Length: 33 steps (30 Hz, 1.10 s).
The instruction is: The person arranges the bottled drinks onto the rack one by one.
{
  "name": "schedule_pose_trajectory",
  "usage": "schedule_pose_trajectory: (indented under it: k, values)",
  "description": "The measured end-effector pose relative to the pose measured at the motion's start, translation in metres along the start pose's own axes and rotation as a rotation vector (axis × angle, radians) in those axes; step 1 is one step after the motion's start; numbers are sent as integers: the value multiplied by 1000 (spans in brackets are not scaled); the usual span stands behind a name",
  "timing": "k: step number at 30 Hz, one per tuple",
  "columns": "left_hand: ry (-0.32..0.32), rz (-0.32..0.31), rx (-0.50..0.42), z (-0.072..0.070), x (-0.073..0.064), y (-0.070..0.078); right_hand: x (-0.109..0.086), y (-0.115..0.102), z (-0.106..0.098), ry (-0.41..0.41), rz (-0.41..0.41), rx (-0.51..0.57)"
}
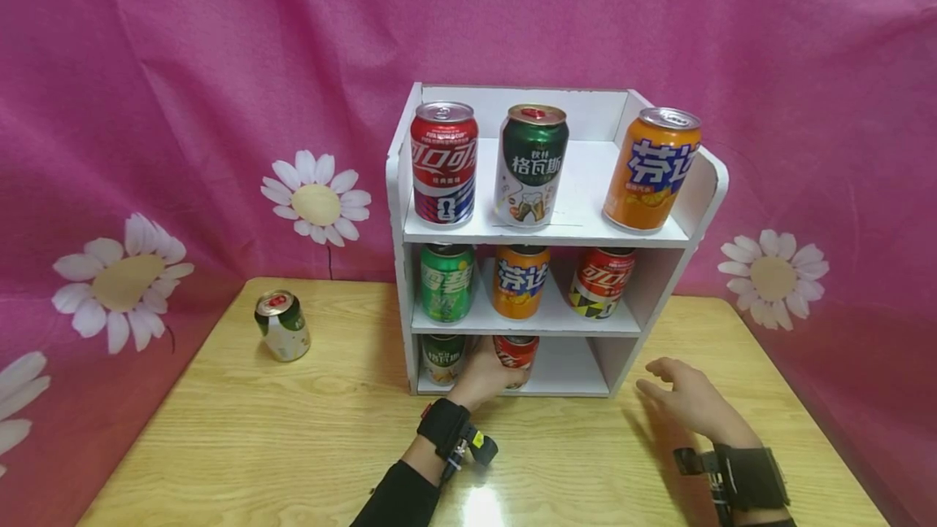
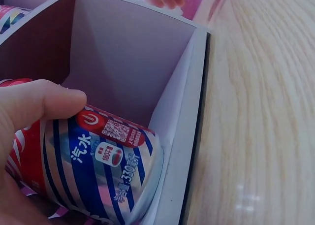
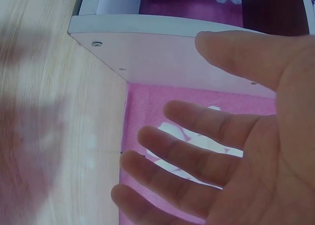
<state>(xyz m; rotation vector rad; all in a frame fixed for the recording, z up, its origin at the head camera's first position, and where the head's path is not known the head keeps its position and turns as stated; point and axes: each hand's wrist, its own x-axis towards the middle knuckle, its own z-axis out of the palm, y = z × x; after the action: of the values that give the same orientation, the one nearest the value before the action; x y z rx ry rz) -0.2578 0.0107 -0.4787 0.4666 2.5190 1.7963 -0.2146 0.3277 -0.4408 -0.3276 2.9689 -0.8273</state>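
Observation:
My left hand reaches into the bottom tier of a white shelf and grips a red cola can. In the left wrist view the thumb lies across the can's side, and the can's base is right at the shelf's front lip. Left of that hand, on the same tier, stands a green-and-white kvass can, partly behind the fingers. My right hand hangs over the table beside the shelf's right side, fingers spread and relaxed, holding nothing.
The top tier bears a cola can, a kvass can and an orange soda can. On the middle tier are a green can, an orange can and a red can. Another kvass can stands on the table at left.

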Motion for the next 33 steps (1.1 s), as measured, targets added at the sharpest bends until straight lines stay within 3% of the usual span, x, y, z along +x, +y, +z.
schedule_pose_trajectory:
  k: [10,19,33]
  values:
    - [24,-44,58,2,-1,4,0,-2,-1,-2,-3,-9]
    - [9,-41,35,4,-1,4,0,-3,0,-5,4,-6]
    - [123,-55,140,12,-2,4,-1,-3,-2,-3,-6,-7]
